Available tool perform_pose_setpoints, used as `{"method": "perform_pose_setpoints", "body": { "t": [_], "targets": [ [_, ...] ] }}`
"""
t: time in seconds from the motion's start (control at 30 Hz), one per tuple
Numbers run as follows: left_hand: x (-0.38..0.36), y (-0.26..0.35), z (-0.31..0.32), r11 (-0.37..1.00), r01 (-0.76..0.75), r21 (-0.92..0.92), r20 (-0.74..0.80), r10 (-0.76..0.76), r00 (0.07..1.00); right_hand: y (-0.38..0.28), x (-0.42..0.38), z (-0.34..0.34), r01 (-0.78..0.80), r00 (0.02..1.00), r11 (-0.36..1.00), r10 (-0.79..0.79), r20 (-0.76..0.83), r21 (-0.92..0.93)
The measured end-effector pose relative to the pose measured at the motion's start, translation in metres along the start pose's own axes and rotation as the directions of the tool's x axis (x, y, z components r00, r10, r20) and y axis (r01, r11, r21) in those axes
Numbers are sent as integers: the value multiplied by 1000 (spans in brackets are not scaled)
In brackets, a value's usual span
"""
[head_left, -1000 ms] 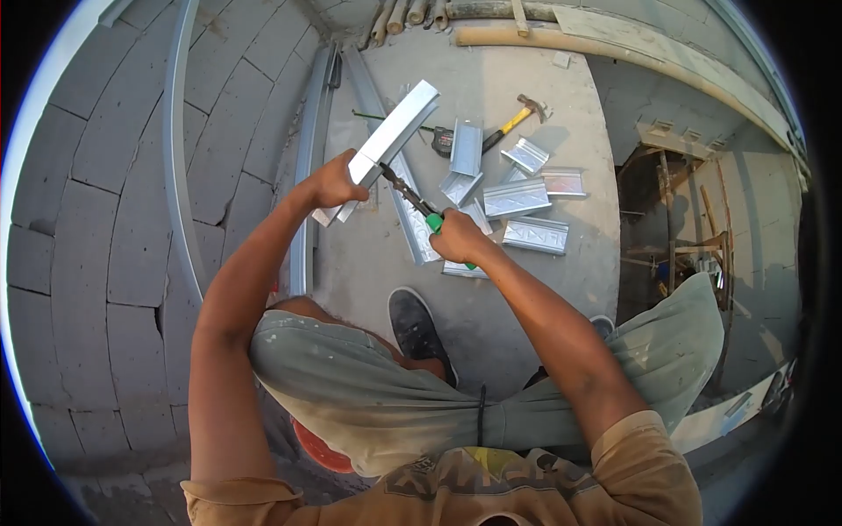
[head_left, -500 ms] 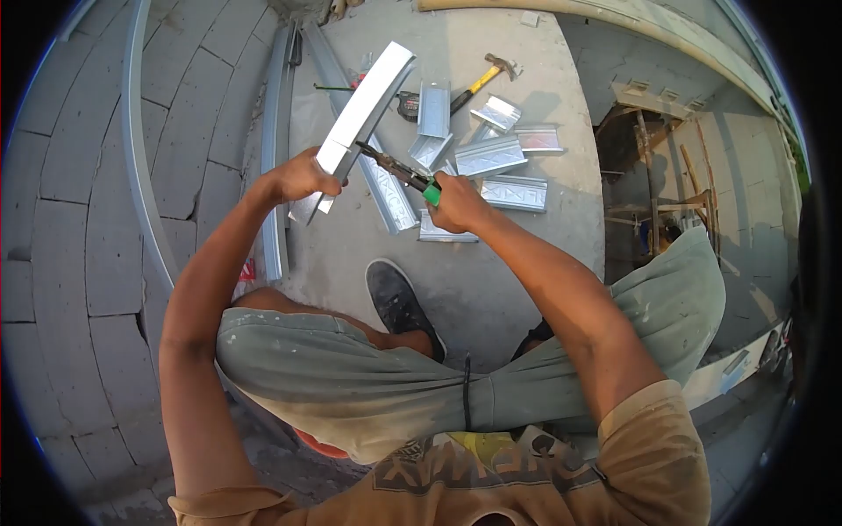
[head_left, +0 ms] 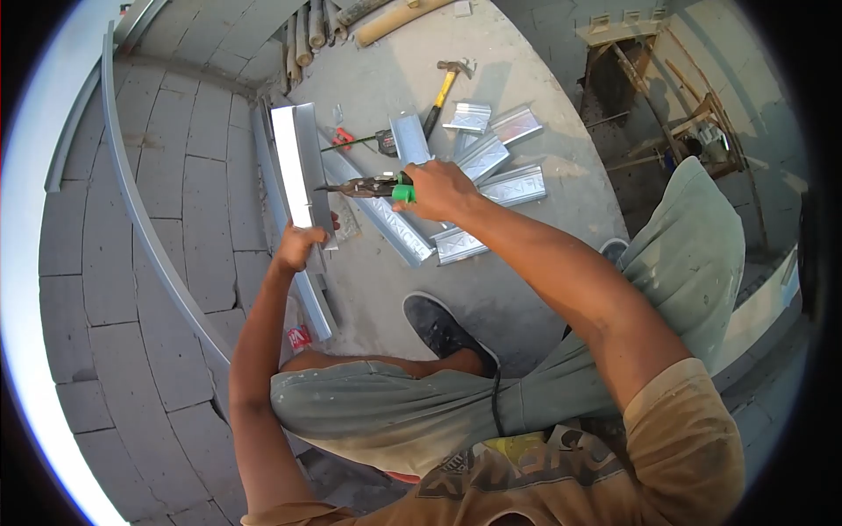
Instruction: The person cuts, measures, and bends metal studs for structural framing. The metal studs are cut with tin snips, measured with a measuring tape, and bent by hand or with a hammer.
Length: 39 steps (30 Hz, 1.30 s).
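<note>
My left hand [head_left: 303, 247] is closed around the lower end of a short metal channel [head_left: 286, 153], held almost upright over the concrete. A cut line crosses its bright face just above my fingers. In my closed right hand [head_left: 443, 190] is a pair of tin snips [head_left: 364, 187] with green grips. The snips point left, and their tips overlap the channel's side flange a little above my left hand. Behind and below my right hand lie several short metal channel offcuts [head_left: 513, 187], and a longer channel [head_left: 390, 230] slants between my hands.
Beyond the offcuts lie a yellow-handled hammer [head_left: 445, 88], a tape measure [head_left: 386, 142] and a red-handled tool [head_left: 342, 137]. A grey block wall [head_left: 140, 263] runs along the left, with long metal profiles beside it. At right the slab edge drops to a lower area with timber [head_left: 693, 88].
The view has turned and shifted. The channel went from leaning right to nearly upright, and the snips from sloping to almost level. Both hands keep their hold.
</note>
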<state>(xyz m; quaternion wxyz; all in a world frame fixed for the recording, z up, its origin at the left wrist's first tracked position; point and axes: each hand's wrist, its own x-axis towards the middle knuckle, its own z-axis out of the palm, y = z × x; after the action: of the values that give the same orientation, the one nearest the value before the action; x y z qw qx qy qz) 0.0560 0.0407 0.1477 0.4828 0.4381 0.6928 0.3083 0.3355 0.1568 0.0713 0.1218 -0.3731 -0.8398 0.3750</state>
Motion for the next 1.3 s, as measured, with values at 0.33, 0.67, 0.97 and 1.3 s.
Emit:
{"method": "perform_pose_setpoints", "body": {
  "t": [0.33, 0.67, 0.97, 1.3],
  "targets": [
    [-8, 36, 26, 994, 57, 90, 59, -62, 996, 34, 0, -6, 168, 981, 963, -142, 133, -211],
    [1, 11, 24, 971, 26, 238, 92, -50, 994, 32, -15, 10, 49, 966, 996, -28, 256, -77],
    [-20, 5, 7, 963, 148, 226, 131, -181, 975, 7, -8, 32, 35, 918, 994, -75, 389, 108],
    [-44, 5, 30, 975, 80, 207, 155, -114, 981, 38, -18, 57, 220, 965, 975, -220, 140, 15]
  ]
}}
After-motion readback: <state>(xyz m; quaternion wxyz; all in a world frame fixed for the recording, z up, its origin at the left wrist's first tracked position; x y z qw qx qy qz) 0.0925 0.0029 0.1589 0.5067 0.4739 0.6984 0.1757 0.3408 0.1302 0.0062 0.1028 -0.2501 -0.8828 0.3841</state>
